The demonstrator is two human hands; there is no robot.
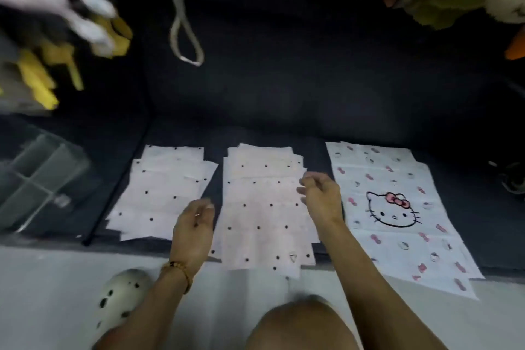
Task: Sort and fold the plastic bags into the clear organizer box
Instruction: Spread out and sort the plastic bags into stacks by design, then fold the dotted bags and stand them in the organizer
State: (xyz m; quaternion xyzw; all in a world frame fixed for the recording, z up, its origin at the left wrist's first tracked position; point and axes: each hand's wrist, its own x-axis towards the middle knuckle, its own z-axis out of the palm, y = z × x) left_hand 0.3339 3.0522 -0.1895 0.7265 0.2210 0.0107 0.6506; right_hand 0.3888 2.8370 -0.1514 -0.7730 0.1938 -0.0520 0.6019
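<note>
Middle dotted-bag stack (264,207) lies btwn both hands, long axis running away from the person. Left hand (193,224) at its left edge, fingers curled loosely, gripping nothing; right hand (322,196) over its right edge, fingers half-curled, empty, a bit nearer.

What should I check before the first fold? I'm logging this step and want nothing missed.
1. Bags sorted: ok. Three stacks lie side by side: left dotted stack, middle dotted stack, cat-print stack.
2. Stacks apart: ok, dark mat shows between them.
3. Hands free: ok. Left hand and right hand hover at the middle stack's edges and hold nothing.
4. Organizer box ready: ok, it sits at far left with its dividers showing and looks empty.
5. Stack edges squared: not ok, the sheets are staggered.
6. Bag count: cannot tell.
</note>
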